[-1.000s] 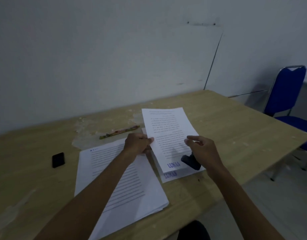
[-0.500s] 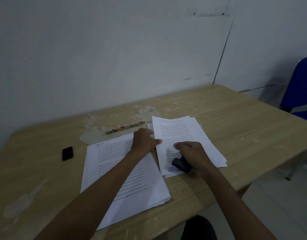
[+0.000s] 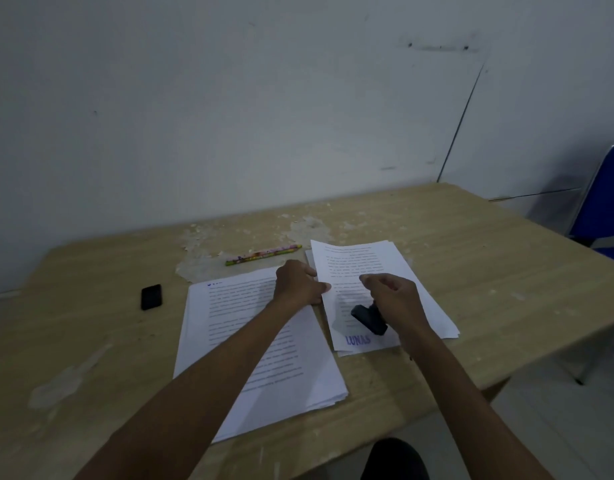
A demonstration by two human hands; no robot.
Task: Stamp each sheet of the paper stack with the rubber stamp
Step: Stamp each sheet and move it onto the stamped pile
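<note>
Two piles of printed paper lie on the wooden table. The larger stack (image 3: pixel 250 344) is on the left under my left forearm. The smaller pile (image 3: pixel 374 268) is on the right, and its top sheet bears a blue "LUNAS" stamp mark (image 3: pixel 358 340) near the bottom edge. My right hand (image 3: pixel 393 299) grips the black rubber stamp (image 3: pixel 369 318), tilted and lifted just above that mark. My left hand (image 3: pixel 298 284) rests between the piles, its thumb and fingers at the left edge of the stamped sheet.
A small black object (image 3: pixel 151 296) lies left of the stack. A colourful pencil (image 3: pixel 263 255) lies behind the papers by a patch of peeled tabletop (image 3: pixel 208 261). A blue chair (image 3: pixel 607 206) stands at the right, past the table's edge. A grey wall runs behind.
The top sheet went from held up to lying flat on the right pile. The stamp pressed down near its bottom edge, then lifted, leaving a fresh blue mark.
</note>
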